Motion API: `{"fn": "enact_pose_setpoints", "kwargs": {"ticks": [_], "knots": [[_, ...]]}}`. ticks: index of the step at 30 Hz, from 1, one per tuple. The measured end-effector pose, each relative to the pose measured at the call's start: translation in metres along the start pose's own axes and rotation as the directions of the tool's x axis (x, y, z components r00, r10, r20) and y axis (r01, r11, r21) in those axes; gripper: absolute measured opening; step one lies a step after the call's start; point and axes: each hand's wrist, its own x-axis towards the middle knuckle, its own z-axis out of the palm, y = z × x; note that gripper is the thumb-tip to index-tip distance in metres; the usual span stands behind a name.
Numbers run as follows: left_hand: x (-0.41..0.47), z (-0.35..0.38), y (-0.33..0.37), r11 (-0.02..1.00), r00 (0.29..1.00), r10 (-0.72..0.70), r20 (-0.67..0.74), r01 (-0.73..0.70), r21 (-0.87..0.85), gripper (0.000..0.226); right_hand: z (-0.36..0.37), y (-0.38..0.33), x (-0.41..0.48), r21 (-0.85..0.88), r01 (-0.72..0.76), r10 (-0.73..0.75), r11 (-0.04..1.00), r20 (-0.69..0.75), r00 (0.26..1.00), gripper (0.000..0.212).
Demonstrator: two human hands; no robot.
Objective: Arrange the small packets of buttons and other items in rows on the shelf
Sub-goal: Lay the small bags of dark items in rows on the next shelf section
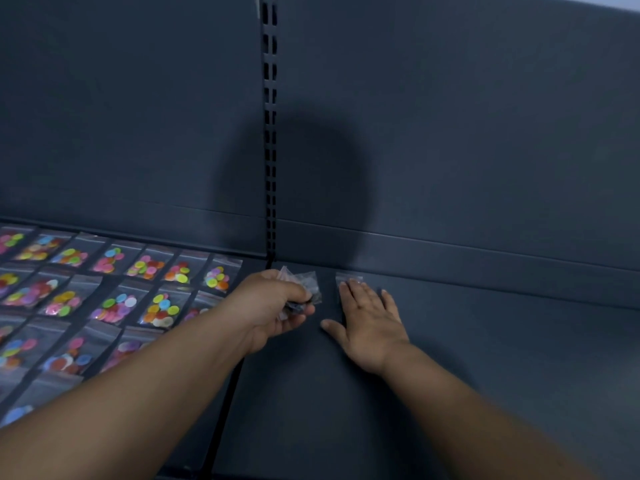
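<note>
The left hand (273, 306) grips a bunch of small packets (304, 285), fingers curled round them, likely so more are ready to lay down. The right hand (370, 317) lies flat, fingers spread, pressing one packet (348, 279) onto the shelf (485, 341) just right of the slotted post (270, 133), probably to start a new row. Left of the post, button packets (145, 289) lie in neat rows.

we see only the top edge of the packet (348, 278) under our right hand (369, 317); the bunch (302, 283) our left hand (273, 306) grips is blurred; packet rows (114, 292) run off left.
</note>
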Motion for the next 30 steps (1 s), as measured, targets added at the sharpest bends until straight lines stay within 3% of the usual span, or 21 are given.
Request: {"fn": "enact_pose_setpoints", "kwargs": {"ticks": [7,10,11,12,13,14,15,16,18,21,25,30], "knots": [[0.002,0.006,-0.002,1.0,1.0,-0.012,0.007,0.012,-0.015,0.013,-0.004,0.002,0.001,0.064,0.026,-0.022,0.998,-0.06,0.998,0.069],[0.004,0.009,-0.001,1.0,1.0,0.005,0.017,-0.005,-0.002,0.012,-0.014,0.002,-0.003,0.276,0.1,-0.001,0.956,-0.337,0.942,0.048],[0.005,0.011,-0.001,1.0,1.0,0.011,0.016,-0.011,0.007,0.012,-0.019,0.0,-0.004,0.441,0.124,0.074,0.889,-0.407,0.911,0.037],[0.006,0.012,-0.002,1.0,1.0,0.016,0.016,-0.016,0.016,0.012,-0.026,-0.004,-0.006,0.657,0.139,0.163,0.741,-0.377,0.912,0.027],[0.007,0.014,-0.002,0.999,0.999,0.024,0.021,-0.024,0.025,0.012,-0.034,-0.009,-0.009,0.85,0.127,0.21,0.512,-0.267,0.94,0.023],[0.007,0.016,-0.002,0.999,0.999,0.033,0.035,-0.034,0.035,0.012,-0.04,-0.011,-0.01,0.953,0.077,0.216,0.293,-0.144,0.966,0.022],[0.007,0.018,-0.003,0.998,0.997,0.041,0.058,-0.044,0.046,0.012,-0.045,-0.013,-0.012,0.985,0.035,0.182,0.167,-0.066,0.981,0.018],[0.007,0.021,-0.003,0.997,0.995,0.05,0.085,-0.055,0.062,0.013,-0.049,-0.013,-0.014,0.99,0.022,0.142,0.141,-0.043,0.989,0.012],[0.006,0.026,-0.004,0.991,0.99,0.068,0.123,-0.081,0.104,0.015,-0.052,-0.01,-0.016,0.993,0.038,0.087,0.115,-0.049,0.995,0.006],[0.01,0.031,-0.004,0.989,0.991,0.089,0.102,-0.101,0.112,0.017,-0.052,0.001,-0.019,0.997,-0.018,0.119,0.075,0.009,0.993,0.021],[0.014,0.038,-0.004,0.984,0.991,0.104,0.083,-0.115,0.139,0.018,-0.053,0.016,-0.03,0.979,-0.131,0.053,0.159,0.124,0.991,0.019],[0.016,0.051,-0.006,0.97,0.987,0.112,0.118,-0.135,0.204,0.017,-0.051,0.028,-0.034,0.954,-0.133,0.074,0.267,0.117,0.99,0.019]]}}
